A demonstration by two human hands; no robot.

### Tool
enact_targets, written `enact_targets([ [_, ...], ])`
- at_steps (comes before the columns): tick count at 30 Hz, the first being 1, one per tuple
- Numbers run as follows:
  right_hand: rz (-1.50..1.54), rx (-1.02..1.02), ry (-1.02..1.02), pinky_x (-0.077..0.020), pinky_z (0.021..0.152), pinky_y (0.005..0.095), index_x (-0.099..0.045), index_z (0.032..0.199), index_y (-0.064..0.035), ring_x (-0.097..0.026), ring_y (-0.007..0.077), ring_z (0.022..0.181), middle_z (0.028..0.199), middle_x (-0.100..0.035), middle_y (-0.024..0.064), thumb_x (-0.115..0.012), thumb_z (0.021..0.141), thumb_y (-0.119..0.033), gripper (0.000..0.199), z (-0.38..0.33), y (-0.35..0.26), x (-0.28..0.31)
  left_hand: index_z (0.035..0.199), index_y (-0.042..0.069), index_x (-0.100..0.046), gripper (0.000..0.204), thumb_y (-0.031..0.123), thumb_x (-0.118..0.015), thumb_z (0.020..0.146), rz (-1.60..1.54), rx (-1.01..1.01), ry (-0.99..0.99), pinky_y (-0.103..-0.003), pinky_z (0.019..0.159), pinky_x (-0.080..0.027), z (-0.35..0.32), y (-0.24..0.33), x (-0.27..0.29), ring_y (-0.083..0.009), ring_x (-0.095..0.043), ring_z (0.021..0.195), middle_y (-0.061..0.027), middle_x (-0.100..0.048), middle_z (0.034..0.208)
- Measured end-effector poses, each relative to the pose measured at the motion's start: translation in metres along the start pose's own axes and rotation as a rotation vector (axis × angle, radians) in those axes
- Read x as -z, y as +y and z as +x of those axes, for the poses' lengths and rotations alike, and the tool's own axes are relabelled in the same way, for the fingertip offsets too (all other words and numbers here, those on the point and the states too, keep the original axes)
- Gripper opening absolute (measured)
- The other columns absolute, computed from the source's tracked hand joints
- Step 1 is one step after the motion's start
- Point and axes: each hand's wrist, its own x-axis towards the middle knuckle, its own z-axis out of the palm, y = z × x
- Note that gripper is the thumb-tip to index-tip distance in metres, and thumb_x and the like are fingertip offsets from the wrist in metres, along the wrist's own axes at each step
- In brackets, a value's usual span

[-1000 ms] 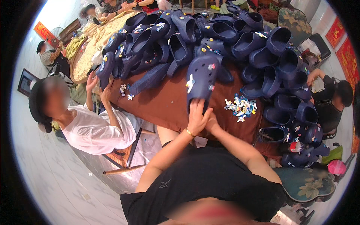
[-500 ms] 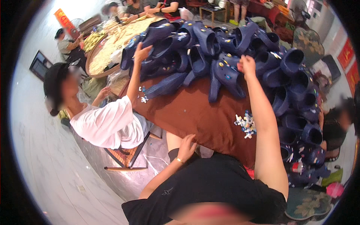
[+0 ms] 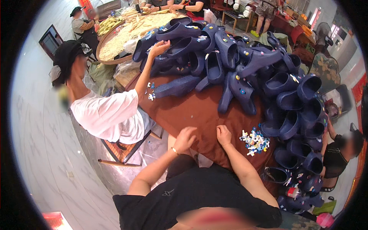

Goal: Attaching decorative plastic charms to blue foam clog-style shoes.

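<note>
My left hand (image 3: 185, 139) hovers at the near edge of the brown cloth, its fingers loosely bent and apart, with nothing visible in them. My right hand (image 3: 224, 135) is over the cloth a little further right, fingers curled in; whatever they may hold is hidden. Right of it lies a small heap of white, blue and yellow shoe charms (image 3: 254, 142). Beyond both hands, a navy clog (image 3: 242, 91) decorated with charms stands at the front of a big pile of clogs. Another clog (image 3: 177, 86) rests on its side at the left.
A brown cloth (image 3: 180, 111) covers the table. At my left sits a co-worker in a white shirt (image 3: 107, 117), one hand (image 3: 160, 47) at the pile. More clogs (image 3: 289, 153) line the right side, near another person (image 3: 339, 155). A round tray (image 3: 100, 51) of pale pieces stands behind.
My right hand has drawn back from the clog pile to the near part of the cloth. My left hand has risen slightly toward it. The view has shifted.
</note>
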Motion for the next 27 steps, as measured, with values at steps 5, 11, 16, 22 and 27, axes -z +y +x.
enact_targets([
  [5, -0.061, 0.031, 0.02, -0.0495, 0.072, 0.0429, -0.062, 0.094, -0.0076, -0.061, 0.035, 0.084, 0.094, -0.062, 0.013, -0.055, 0.087, -0.018, 0.015, 0.001, -0.003, -0.003, 0.115, 0.002, -0.054, 0.037, 0.007, -0.06, 0.079, 0.126, -0.237, 0.207, -0.043, 0.097, -0.041, 0.116, -0.007, 0.059, -0.0352, -0.051, 0.112, -0.0177, -0.057, 0.116],
  [11, -0.065, 0.027, 0.039, -0.0496, 0.07, 0.042, -0.062, 0.092, -0.0076, -0.06, 0.0338, 0.082, 0.09, -0.061, 0.0124, -0.056, 0.085, -0.017, 0.013, 0.0, -0.004, -0.004, 0.121, 0.004, -0.051, 0.048, 0.009, -0.064, 0.075, 0.437, -0.2, 0.396, -0.043, 0.097, -0.041, 0.251, -0.044, 0.135, -0.0351, -0.05, 0.114, -0.0163, -0.054, 0.121],
  [16, -0.062, 0.024, 0.032, -0.0497, 0.067, 0.0411, -0.061, 0.09, -0.0072, -0.06, 0.0334, 0.079, 0.087, -0.061, 0.0126, -0.058, 0.084, -0.016, 0.011, 0.002, -0.006, -0.002, 0.126, 0.008, -0.048, 0.055, 0.014, -0.067, 0.075, 0.833, -0.035, 0.523, -0.043, 0.096, -0.044, 0.339, -0.085, 0.191, -0.0315, -0.048, 0.119, -0.0136, -0.051, 0.129],
  [22, -0.047, 0.012, 0.027, -0.0497, 0.065, 0.0406, -0.062, 0.086, -0.0069, -0.061, 0.0324, 0.076, 0.083, -0.06, 0.0121, -0.058, 0.083, -0.015, 0.009, 0.006, -0.007, -0.001, 0.134, 0.011, -0.043, 0.062, 0.015, -0.064, 0.076, 1.034, 0.19, 0.483, -0.042, 0.099, -0.042, 0.401, -0.129, 0.218, -0.0287, -0.041, 0.13, -0.0108, -0.045, 0.139],
  [27, -0.033, -0.002, 0.031, -0.0499, 0.064, 0.0387, -0.061, 0.085, -0.0068, -0.061, 0.0312, 0.074, 0.081, -0.061, 0.0112, -0.058, 0.082, -0.012, 0.007, 0.008, -0.005, -0.001, 0.133, 0.014, -0.044, 0.066, 0.019, -0.071, 0.073, 1.198, 0.193, 0.403, -0.04, 0.102, -0.038, 0.427, -0.158, 0.214, -0.0272, -0.042, 0.129, -0.0096, -0.05, 0.132],
])
